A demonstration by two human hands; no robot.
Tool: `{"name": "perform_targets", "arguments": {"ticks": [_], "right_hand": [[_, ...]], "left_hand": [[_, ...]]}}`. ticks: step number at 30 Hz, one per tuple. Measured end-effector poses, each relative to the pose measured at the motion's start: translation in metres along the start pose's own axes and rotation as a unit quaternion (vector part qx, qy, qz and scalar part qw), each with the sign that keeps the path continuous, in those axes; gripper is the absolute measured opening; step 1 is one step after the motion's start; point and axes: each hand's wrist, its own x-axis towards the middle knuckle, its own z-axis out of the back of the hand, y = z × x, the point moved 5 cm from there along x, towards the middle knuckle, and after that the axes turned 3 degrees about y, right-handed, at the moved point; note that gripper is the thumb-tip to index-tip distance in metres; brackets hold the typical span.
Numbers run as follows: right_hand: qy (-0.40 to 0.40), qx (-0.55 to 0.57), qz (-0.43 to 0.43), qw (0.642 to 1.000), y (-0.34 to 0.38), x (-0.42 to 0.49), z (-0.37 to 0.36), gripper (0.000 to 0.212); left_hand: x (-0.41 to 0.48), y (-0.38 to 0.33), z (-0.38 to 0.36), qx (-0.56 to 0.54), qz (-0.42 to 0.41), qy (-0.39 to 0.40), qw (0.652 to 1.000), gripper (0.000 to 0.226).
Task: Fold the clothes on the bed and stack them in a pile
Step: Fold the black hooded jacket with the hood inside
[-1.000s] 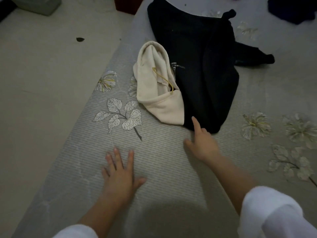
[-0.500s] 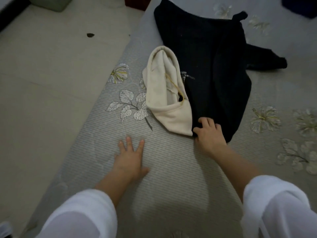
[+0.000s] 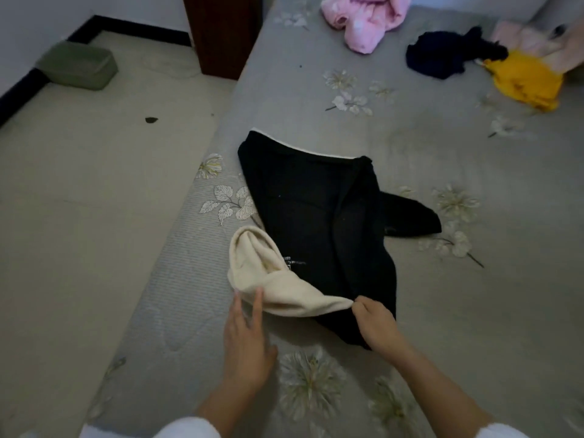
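My right hand [image 3: 376, 324] pinches the near right corner of the cream piece [image 3: 278, 281], fingers curled round the cloth. My left hand [image 3: 245, 339] lies flat with straight fingers, its fingertips touching the cream piece's near left edge. The hands are apart, one at each end of that edge. The cream piece rests partly on the near left side of the black garment [image 3: 316, 216], which is spread on the grey flowered bed [image 3: 489, 295] in front of me; I cannot tell whether the two are joined. At the far end of the bed lie a pink bundle [image 3: 363, 20], a navy garment [image 3: 442, 58] and a yellow garment [image 3: 527, 82], well apart from the black one.
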Motion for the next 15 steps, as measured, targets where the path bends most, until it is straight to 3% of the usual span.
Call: {"name": "perform_targets", "arguments": {"ticks": [3, 6, 9, 12, 15], "right_hand": [[-0.036, 0.065, -0.008, 0.997, 0.017, -0.033, 0.039, 0.029], [-0.041, 0.140, -0.003, 0.989, 0.049, -0.063, 0.086, 0.026], [-0.002, 0.180, 0.063, 0.982, 0.090, -0.103, 0.135, 0.019], [-0.016, 0.058, 0.121, 0.991, 0.114, -0.142, 0.185, 0.020], [-0.118, -0.109, 0.184, 0.970, 0.120, -0.166, 0.230, 0.021]], "left_hand": [[-0.007, -0.018, 0.020, 0.002, -0.037, -0.007, 0.999, 0.121], [-0.007, -0.031, 0.038, -0.120, 0.067, 0.000, 0.991, 0.115], [-0.011, -0.056, 0.043, -0.258, 0.149, 0.054, 0.953, 0.116], [-0.018, -0.097, 0.055, -0.292, 0.099, 0.050, 0.950, 0.114], [-0.029, -0.146, 0.074, -0.242, -0.020, 0.008, 0.970, 0.083]]}}
